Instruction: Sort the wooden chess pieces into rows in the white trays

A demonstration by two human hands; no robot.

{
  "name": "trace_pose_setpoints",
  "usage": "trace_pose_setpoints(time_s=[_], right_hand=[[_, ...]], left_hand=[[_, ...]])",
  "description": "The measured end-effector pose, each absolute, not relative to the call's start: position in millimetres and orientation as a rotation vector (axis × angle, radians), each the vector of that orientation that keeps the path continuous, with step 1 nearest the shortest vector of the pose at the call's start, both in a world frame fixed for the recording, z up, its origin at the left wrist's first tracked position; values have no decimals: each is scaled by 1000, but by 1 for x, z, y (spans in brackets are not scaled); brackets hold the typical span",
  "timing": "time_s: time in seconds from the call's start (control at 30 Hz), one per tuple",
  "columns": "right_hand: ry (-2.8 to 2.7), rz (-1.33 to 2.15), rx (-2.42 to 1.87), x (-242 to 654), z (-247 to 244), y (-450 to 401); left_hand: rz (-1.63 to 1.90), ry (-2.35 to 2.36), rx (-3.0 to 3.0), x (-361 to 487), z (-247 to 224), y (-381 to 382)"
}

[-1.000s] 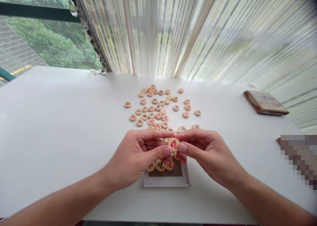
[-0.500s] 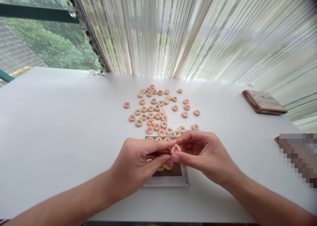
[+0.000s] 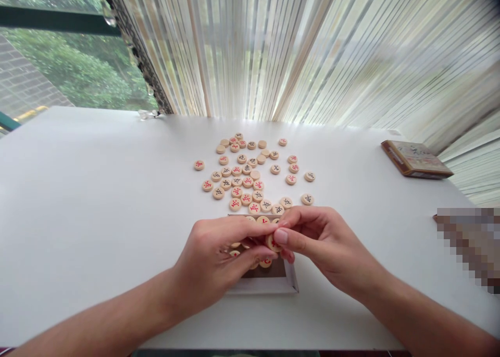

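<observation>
A round wooden piece with a red character is pinched between both hands, above an open box with a brown inside and pale rim. My left hand grips the piece from the left with thumb and fingers. From the right, my right hand holds it, the thumb lying over part of its face. More round pieces lie in the box, among them one with a red mark; my hands cover several of them. Beyond the box, many loose pieces with red or black characters are spread on the table.
The white table reaches back to a string curtain and a window. A flat brown box with a picture on its lid lies at the back right. A blurred-out object sits at the right edge.
My right thumb has moved up over the piece's face, which now shows less. The piece has tilted and shifted slightly down and left between my fingers.
</observation>
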State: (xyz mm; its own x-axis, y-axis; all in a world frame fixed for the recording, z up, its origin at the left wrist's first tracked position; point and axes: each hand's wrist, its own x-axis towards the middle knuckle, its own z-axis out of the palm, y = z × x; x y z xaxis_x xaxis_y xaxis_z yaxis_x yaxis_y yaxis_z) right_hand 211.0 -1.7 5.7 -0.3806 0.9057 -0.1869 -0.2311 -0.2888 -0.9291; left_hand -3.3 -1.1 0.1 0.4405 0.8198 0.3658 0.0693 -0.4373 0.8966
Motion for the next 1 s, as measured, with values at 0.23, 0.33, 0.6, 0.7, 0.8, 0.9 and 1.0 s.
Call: trace_pose_setpoints(time_s=[0.23,0.33,0.6,0.7,0.8,0.9,1.0], right_hand=[[-1087,1825,-897,212,5,-3],[-1026,1873,-917,210,6,-4],[-900,1948,-939,204,4,-6],[-917,1931,-946,203,5,-6],[-950,1907,-971,204,7,-6],[-975,1896,-985,206,9,-7],[-995,1894,-983,207,8,-8]], left_hand=[[1134,835,1793,-4,2,2],[1156,843,1833,-4,3,4],[1213,739,2009,-5,-4,2],[1198,725,2038,-6,-6,1],[1171,724,2050,-7,-6,1],[1165,718,2050,-7,-5,1],[1182,704,2039,-6,-4,1]])
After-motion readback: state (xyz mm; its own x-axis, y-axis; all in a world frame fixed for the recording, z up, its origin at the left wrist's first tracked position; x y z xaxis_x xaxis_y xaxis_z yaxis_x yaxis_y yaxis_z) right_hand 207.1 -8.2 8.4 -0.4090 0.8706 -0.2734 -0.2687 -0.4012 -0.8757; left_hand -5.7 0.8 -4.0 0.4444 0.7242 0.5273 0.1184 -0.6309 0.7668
